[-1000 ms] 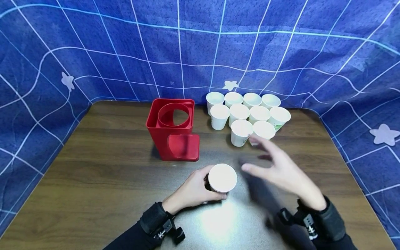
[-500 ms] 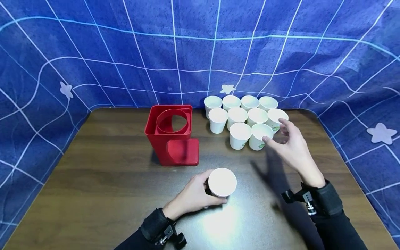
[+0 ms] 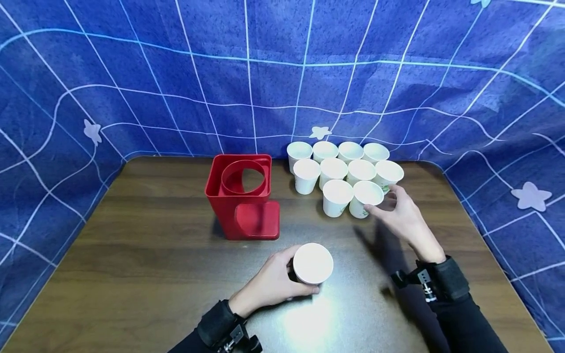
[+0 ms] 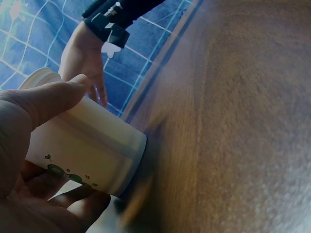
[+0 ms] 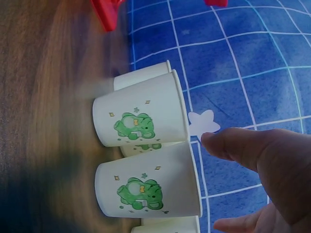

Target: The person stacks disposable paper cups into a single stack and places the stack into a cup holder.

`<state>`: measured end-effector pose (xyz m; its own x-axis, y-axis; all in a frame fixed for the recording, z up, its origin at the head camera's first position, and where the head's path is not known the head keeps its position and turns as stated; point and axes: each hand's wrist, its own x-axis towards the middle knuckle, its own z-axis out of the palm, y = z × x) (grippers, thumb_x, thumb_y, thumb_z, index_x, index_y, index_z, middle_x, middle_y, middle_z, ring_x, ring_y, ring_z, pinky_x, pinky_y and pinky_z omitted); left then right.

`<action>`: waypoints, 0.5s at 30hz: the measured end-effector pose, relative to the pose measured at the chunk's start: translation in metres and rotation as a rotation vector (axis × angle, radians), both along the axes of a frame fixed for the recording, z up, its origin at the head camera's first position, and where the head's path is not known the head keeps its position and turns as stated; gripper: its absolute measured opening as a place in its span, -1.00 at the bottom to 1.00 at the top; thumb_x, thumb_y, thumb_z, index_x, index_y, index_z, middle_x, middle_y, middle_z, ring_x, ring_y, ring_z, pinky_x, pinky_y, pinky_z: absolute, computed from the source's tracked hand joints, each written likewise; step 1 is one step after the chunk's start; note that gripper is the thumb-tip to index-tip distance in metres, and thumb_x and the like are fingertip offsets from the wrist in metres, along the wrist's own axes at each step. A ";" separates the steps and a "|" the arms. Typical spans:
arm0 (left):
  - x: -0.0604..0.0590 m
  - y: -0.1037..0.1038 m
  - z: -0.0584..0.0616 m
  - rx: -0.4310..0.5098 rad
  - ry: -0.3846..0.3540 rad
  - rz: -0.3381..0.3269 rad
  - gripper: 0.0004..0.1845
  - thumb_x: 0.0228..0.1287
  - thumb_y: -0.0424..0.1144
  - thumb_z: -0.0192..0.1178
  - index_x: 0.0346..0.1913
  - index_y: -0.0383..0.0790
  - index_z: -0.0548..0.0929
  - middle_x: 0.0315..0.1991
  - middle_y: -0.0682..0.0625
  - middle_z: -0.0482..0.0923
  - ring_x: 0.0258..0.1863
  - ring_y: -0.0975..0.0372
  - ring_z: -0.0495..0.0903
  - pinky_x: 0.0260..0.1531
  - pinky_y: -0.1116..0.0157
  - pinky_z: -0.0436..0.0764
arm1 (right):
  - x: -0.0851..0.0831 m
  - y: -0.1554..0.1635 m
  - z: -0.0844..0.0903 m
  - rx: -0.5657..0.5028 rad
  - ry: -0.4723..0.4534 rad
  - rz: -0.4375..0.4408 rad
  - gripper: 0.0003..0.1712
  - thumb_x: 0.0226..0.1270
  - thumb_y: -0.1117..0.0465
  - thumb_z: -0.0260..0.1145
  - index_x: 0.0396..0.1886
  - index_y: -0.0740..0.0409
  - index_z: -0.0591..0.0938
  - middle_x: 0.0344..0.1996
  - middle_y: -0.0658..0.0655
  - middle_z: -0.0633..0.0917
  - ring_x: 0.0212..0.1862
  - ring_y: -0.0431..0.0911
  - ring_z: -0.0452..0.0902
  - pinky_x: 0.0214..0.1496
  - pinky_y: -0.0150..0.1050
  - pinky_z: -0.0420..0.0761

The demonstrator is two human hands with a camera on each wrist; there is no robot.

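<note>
Since a moment ago the right hand (image 3: 399, 215) has come down from above the cups and now has its thumb and fingers on either side of the front-right paper cup (image 3: 366, 199) in the cluster, touching its rim without a firm grip that I can see. Largest, the wooden table (image 3: 145, 264) carries a red cup holder (image 3: 244, 197) at its middle. Behind the touched cup stand the other white cups (image 3: 337, 164), packed together. Nearer, the left hand (image 3: 269, 284) grips one upright paper cup (image 3: 313, 264) on the tabletop.

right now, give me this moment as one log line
left hand: holds cup | right hand: at front cup of cluster, not gripped | red holder: untouched
</note>
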<state>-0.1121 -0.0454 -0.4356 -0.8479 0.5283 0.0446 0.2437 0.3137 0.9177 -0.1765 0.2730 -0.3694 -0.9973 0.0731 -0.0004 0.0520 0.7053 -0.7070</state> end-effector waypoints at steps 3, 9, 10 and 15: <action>0.000 0.000 0.001 0.006 -0.011 0.000 -0.17 -0.07 -0.06 0.67 0.34 0.08 0.55 0.12 0.19 0.67 0.07 0.35 0.66 0.16 0.28 0.61 | -0.001 -0.002 -0.001 -0.008 -0.017 0.004 0.07 0.34 -0.17 0.43 0.57 0.31 0.15 0.34 0.51 0.45 0.34 0.35 0.46 0.32 0.24 0.47; 0.003 0.000 0.001 -0.005 -0.005 0.007 -0.18 -0.08 -0.11 0.68 0.33 0.04 0.56 0.12 0.17 0.68 0.08 0.34 0.66 0.17 0.27 0.60 | -0.001 -0.003 -0.010 -0.012 -0.042 0.018 0.01 0.34 -0.22 0.41 0.53 0.27 0.22 0.29 0.44 0.53 0.29 0.29 0.52 0.26 0.18 0.52; 0.004 0.000 0.000 -0.007 -0.007 0.007 -0.18 -0.08 -0.11 0.68 0.33 0.04 0.56 0.12 0.16 0.68 0.07 0.34 0.66 0.17 0.27 0.60 | -0.001 -0.003 -0.011 -0.015 -0.042 0.021 0.00 0.35 -0.22 0.40 0.52 0.26 0.23 0.27 0.43 0.54 0.28 0.29 0.53 0.25 0.17 0.53; 0.004 0.000 0.000 -0.016 -0.003 0.008 -0.16 -0.08 -0.07 0.68 0.34 0.03 0.54 0.13 0.15 0.68 0.09 0.34 0.65 0.17 0.27 0.60 | -0.002 -0.003 -0.013 -0.026 -0.006 0.027 -0.05 0.37 -0.20 0.39 0.50 0.25 0.25 0.17 0.37 0.59 0.23 0.27 0.57 0.16 0.05 0.56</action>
<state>-0.1084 -0.0457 -0.4351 -0.8524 0.5219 0.0338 0.2385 0.3305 0.9132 -0.1781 0.2701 -0.3827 -0.9989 0.0465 -0.0081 0.0379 0.6875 -0.7252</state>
